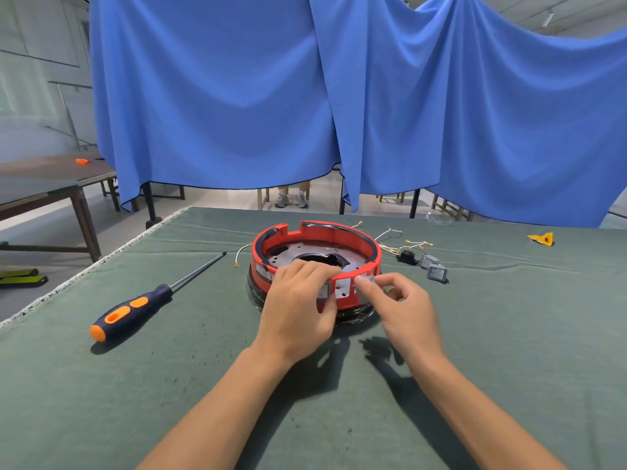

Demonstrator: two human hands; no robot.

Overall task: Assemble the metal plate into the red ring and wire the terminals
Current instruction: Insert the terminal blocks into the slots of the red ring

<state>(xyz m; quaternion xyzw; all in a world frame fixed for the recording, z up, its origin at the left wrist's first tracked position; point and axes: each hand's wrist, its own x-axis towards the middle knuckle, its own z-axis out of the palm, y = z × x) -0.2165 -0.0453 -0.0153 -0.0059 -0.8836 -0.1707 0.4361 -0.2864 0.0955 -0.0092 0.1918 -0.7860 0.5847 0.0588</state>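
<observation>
The red ring (339, 237) stands on a black base at the middle of the green table. The metal plate (288, 254) lies inside it, with a dark round hole at its centre. My left hand (298, 300) grips the ring's near wall, fingers curled over the rim and thumb on the outside. My right hand (397, 300) pinches a small grey switch (366, 279) against an opening in the ring's near wall. White wires with gold terminals (403, 244) lie behind the ring to the right.
A screwdriver (146, 300) with a blue and orange handle lies left of the ring. Two grey switches (434, 268) and a black part sit to the right. A yellow scrap (543, 238) lies far right. Blue cloth hangs behind the table.
</observation>
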